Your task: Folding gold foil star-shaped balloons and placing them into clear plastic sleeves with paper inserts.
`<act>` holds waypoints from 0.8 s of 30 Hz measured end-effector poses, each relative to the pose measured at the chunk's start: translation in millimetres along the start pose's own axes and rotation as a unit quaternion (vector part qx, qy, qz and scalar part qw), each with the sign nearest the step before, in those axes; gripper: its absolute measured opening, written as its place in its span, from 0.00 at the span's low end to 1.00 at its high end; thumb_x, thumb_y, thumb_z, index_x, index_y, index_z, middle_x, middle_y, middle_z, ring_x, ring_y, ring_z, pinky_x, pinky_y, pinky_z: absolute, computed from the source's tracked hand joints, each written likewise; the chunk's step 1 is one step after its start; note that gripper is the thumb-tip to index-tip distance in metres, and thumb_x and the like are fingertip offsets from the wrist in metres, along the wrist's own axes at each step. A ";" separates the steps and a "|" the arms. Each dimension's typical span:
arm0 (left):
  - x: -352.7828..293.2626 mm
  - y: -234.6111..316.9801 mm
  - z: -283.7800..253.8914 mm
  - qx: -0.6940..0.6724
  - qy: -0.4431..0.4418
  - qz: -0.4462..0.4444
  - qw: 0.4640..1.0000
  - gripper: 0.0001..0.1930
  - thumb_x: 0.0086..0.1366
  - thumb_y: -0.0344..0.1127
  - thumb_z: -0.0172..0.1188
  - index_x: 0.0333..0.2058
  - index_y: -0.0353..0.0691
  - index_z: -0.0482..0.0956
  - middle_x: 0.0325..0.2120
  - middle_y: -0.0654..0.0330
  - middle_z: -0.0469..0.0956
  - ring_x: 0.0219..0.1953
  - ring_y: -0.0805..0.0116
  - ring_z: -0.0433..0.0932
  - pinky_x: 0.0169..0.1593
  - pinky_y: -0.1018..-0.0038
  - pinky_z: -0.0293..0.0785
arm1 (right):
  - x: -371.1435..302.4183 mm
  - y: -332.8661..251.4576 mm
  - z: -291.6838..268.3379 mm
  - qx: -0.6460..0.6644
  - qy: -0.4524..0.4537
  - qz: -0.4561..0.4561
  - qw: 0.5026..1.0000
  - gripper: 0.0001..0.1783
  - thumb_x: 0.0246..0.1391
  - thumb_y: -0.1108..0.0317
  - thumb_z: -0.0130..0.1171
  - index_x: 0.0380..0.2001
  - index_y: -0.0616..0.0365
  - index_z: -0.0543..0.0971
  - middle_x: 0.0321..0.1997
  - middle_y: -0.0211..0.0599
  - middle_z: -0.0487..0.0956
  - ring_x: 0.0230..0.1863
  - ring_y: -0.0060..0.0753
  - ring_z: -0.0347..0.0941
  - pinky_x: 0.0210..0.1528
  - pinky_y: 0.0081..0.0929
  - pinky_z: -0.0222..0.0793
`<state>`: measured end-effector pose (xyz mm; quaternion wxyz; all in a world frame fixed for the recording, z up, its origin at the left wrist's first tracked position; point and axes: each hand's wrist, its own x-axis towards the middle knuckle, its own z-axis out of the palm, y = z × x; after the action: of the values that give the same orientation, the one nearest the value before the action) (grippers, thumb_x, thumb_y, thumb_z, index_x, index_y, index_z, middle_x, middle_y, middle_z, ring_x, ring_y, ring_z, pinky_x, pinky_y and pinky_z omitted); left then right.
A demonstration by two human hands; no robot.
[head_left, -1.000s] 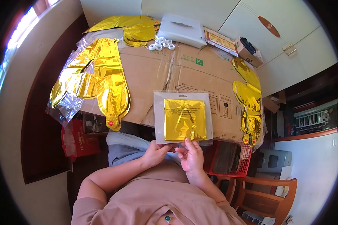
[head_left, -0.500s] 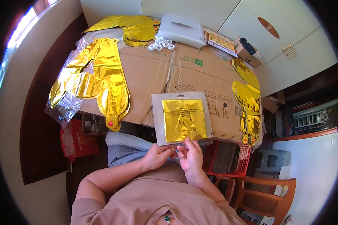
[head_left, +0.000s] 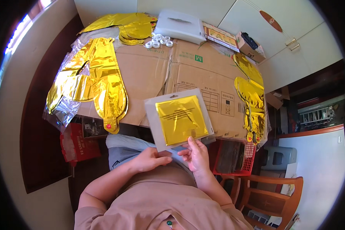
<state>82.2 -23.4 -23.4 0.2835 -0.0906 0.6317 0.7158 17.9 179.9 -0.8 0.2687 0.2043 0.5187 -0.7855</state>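
Head view: right hand pinches square gold-foil clear-sleeved packet at lower edge; keep flat; left hand, grip unclear.

**Who's where on the cardboard**

One balloon lies left, another balloon right, and a balloon pile back left. Rolls sit back-middle, just in front of a case; flat pack and box right of that. The packet is up at the front edge, in the right hand. Basket sits below, front right.
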 end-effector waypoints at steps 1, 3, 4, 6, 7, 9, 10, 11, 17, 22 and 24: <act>-8.3 5.8 -8.0 0.029 0.015 -0.023 0.999 0.19 0.64 0.44 0.65 0.41 0.30 0.83 0.31 0.58 0.84 0.34 0.73 0.80 0.40 0.74 0.76 | 1.1 -0.9 -3.6 -0.024 -0.009 0.000 1.000 0.16 0.65 0.55 0.59 0.39 0.60 0.75 0.30 0.36 0.78 0.23 0.32 0.81 0.15 0.17 0.66; -24.1 22.3 -13.8 0.090 0.065 -0.037 0.993 0.20 0.62 0.46 0.67 0.38 0.30 0.83 0.30 0.56 0.84 0.33 0.73 0.80 0.39 0.73 0.76 | 3.2 -1.6 -9.0 -0.073 -0.029 0.001 0.997 0.16 0.65 0.55 0.59 0.36 0.58 0.75 0.26 0.35 0.78 0.21 0.31 0.81 0.14 0.16 0.67; -32.7 31.9 -14.1 0.124 0.101 -0.030 0.987 0.19 0.61 0.45 0.67 0.37 0.30 0.83 0.30 0.55 0.84 0.33 0.72 0.80 0.38 0.73 0.76 | 3.0 -2.3 -9.9 -0.069 -0.030 0.000 0.997 0.16 0.65 0.55 0.59 0.36 0.59 0.75 0.26 0.35 0.78 0.21 0.31 0.81 0.15 0.16 0.67; -43.0 41.7 -13.6 0.209 0.168 0.032 0.963 0.15 0.58 0.40 0.70 0.34 0.32 0.82 0.29 0.56 0.83 0.31 0.69 0.81 0.33 0.71 0.76 | 2.6 -3.0 -9.4 -0.063 -0.036 -0.002 0.997 0.16 0.65 0.56 0.58 0.36 0.59 0.75 0.26 0.35 0.78 0.22 0.30 0.81 0.15 0.17 0.67; -45.9 45.3 -12.3 0.278 0.196 0.055 0.939 0.14 0.57 0.39 0.70 0.35 0.33 0.82 0.30 0.55 0.83 0.32 0.66 0.81 0.35 0.70 0.76 | 2.1 -0.9 -10.9 -0.057 -0.037 -0.003 0.998 0.16 0.65 0.55 0.58 0.38 0.60 0.76 0.28 0.35 0.79 0.23 0.31 0.81 0.16 0.16 0.67; -49.5 55.0 -9.5 0.410 0.254 0.102 0.870 0.13 0.56 0.36 0.70 0.35 0.34 0.81 0.30 0.55 0.82 0.34 0.58 0.82 0.38 0.68 0.77 | 4.5 3.0 -13.0 -0.047 -0.045 -0.009 0.998 0.18 0.66 0.55 0.58 0.42 0.62 0.77 0.31 0.37 0.79 0.24 0.32 0.82 0.16 0.16 0.67; -49.9 59.8 -9.5 0.430 0.266 0.129 0.853 0.14 0.55 0.36 0.70 0.37 0.35 0.81 0.33 0.54 0.81 0.38 0.54 0.80 0.42 0.65 0.76 | 5.5 4.7 -13.3 -0.044 -0.039 -0.014 0.998 0.18 0.65 0.55 0.58 0.42 0.61 0.77 0.31 0.36 0.79 0.25 0.32 0.82 0.16 0.16 0.67; -50.4 65.0 -10.5 0.449 0.279 0.155 0.835 0.16 0.54 0.36 0.70 0.40 0.35 0.80 0.37 0.52 0.80 0.42 0.50 0.79 0.46 0.63 0.75 | 6.7 6.6 -12.3 -0.042 -0.036 -0.019 0.998 0.17 0.65 0.55 0.58 0.42 0.61 0.77 0.31 0.36 0.79 0.25 0.32 0.82 0.16 0.17 0.67; 6.2 85.1 -26.6 0.535 0.301 0.330 0.717 0.37 0.57 0.48 0.67 0.61 0.37 0.67 0.61 0.44 0.65 0.66 0.40 0.59 0.67 0.49 0.55 | 10.2 5.3 -3.2 -0.033 -0.021 -0.031 0.999 0.17 0.65 0.54 0.59 0.39 0.59 0.77 0.29 0.36 0.79 0.24 0.32 0.82 0.16 0.17 0.66; 34.2 76.1 -28.8 0.598 0.188 0.319 0.711 0.42 0.62 0.63 0.57 0.67 0.41 0.62 0.68 0.44 0.56 0.72 0.41 0.50 0.72 0.47 0.44 | 13.5 7.1 -3.3 -0.019 -0.013 -0.034 0.999 0.17 0.65 0.53 0.58 0.37 0.58 0.76 0.28 0.35 0.79 0.23 0.32 0.82 0.16 0.18 0.66; 36.9 70.8 -27.2 0.604 0.193 0.325 0.701 0.41 0.62 0.62 0.58 0.66 0.41 0.63 0.68 0.45 0.57 0.72 0.42 0.51 0.72 0.47 0.44 | 14.7 7.6 -4.4 -0.014 -0.012 -0.037 0.999 0.17 0.66 0.53 0.58 0.36 0.57 0.76 0.28 0.35 0.79 0.23 0.32 0.82 0.16 0.18 0.65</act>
<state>8.8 -41.5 14.0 -0.1012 0.1748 0.9598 0.1951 11.5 178.4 -16.6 0.2488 0.1718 0.5337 -0.7898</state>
